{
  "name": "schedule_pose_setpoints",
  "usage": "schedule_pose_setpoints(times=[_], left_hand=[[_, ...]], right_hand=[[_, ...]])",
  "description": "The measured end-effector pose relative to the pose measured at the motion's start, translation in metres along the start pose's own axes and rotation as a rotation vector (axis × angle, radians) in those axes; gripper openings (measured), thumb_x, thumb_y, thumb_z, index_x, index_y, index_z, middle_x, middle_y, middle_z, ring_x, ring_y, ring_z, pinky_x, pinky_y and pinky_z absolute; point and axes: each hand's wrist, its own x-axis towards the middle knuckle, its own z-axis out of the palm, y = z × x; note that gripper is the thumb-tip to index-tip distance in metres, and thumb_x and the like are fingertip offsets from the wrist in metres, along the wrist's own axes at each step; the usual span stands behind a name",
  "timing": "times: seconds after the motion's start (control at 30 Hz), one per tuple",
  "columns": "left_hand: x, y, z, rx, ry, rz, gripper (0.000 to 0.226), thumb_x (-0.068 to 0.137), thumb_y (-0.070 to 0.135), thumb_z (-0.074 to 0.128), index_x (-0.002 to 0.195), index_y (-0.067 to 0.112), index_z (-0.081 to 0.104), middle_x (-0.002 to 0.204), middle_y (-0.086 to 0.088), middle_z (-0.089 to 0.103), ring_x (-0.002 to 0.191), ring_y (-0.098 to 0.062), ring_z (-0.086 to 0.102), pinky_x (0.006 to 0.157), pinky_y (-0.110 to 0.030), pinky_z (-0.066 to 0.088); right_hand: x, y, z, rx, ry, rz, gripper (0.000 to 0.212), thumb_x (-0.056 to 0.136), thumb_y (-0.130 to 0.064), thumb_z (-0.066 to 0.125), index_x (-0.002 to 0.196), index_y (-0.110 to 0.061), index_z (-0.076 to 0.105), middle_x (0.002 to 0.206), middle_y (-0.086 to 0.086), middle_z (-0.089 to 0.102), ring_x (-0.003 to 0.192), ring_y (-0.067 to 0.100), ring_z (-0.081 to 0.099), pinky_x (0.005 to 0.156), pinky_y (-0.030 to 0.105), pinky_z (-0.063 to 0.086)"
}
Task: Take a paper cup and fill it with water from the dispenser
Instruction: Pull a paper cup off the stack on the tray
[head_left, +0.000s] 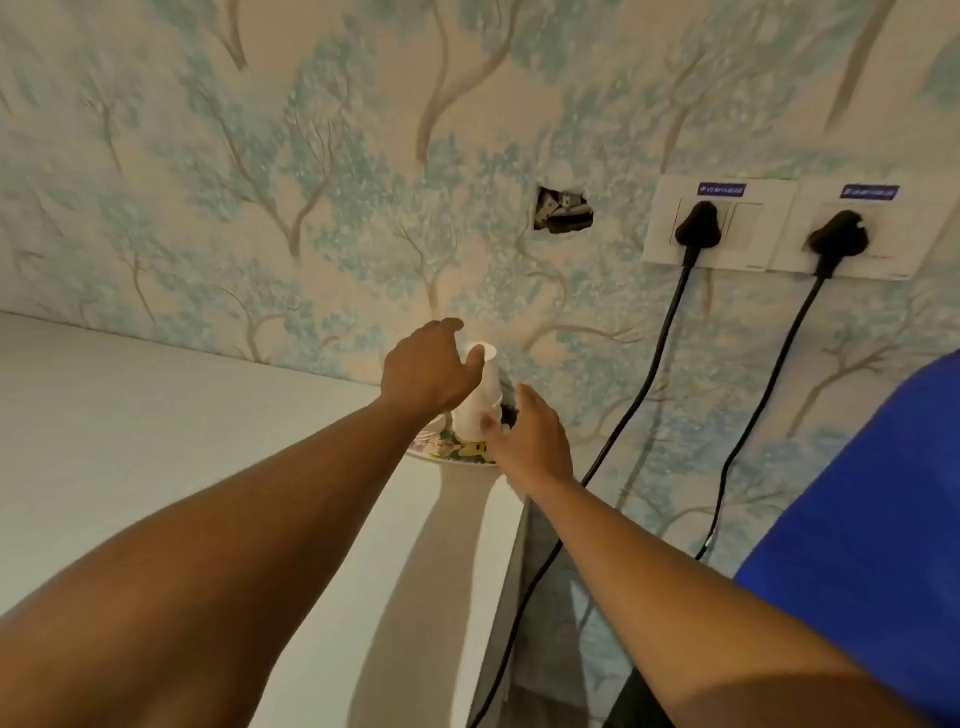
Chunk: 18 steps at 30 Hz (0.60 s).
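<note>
a white worktop (156, 441) is seen set against the tree-patterned wall. a floral plate (457, 457) is placed at its far right corner, and a stack of white paper cups (480, 400) is carried on it.

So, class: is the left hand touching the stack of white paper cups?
Touching. The head view shows the left hand with its thumb against the upper side of the stack of paper cups, no gap between them.
</note>
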Motion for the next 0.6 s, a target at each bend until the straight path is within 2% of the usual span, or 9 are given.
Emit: schedule_pose_setpoints(times=[0.2, 0.33, 0.43, 0.6], left_hand=[[0.017, 0.005, 0.014, 0.062, -0.052, 0.011, 0.071, 0.09, 0.064, 0.047, 0.145, 0.019, 0.043, 0.146, -0.003, 0.05, 0.131, -0.026, 0.05, 0.1, -0.042, 0.043], [0.025, 0.005, 0.021, 0.112, -0.067, -0.02, 0.074, 0.087, 0.068, 0.049, 0.139, 0.015, 0.049, 0.135, -0.007, 0.059, 0.12, -0.029, 0.057, 0.087, -0.039, 0.046], [0.03, 0.003, 0.028, 0.135, -0.077, -0.039, 0.075, 0.085, 0.07, 0.051, 0.133, 0.013, 0.053, 0.129, -0.008, 0.062, 0.114, -0.03, 0.06, 0.078, -0.035, 0.042], [0.037, -0.002, 0.035, 0.149, -0.112, -0.063, 0.069, 0.086, 0.067, 0.053, 0.129, 0.014, 0.056, 0.122, -0.007, 0.065, 0.107, -0.028, 0.063, 0.079, -0.036, 0.046]], right_hand=[[0.017, 0.005, 0.018, 0.107, 0.031, 0.056, 0.074, 0.08, -0.055, 0.071, 0.138, -0.015, 0.048, 0.136, 0.008, 0.059, 0.124, 0.03, 0.055, 0.097, 0.05, 0.05], [0.025, 0.01, 0.028, 0.156, 0.046, 0.066, 0.074, 0.076, -0.057, 0.073, 0.136, -0.019, 0.052, 0.132, 0.005, 0.062, 0.121, 0.027, 0.058, 0.095, 0.049, 0.052], [0.028, 0.011, 0.034, 0.187, 0.049, 0.066, 0.073, 0.076, -0.057, 0.073, 0.135, -0.02, 0.053, 0.13, 0.004, 0.064, 0.119, 0.026, 0.059, 0.093, 0.047, 0.053], [0.034, 0.012, 0.038, 0.187, 0.071, 0.037, 0.068, 0.077, -0.056, 0.074, 0.132, -0.019, 0.057, 0.128, 0.002, 0.065, 0.118, 0.025, 0.06, 0.092, 0.042, 0.054]])
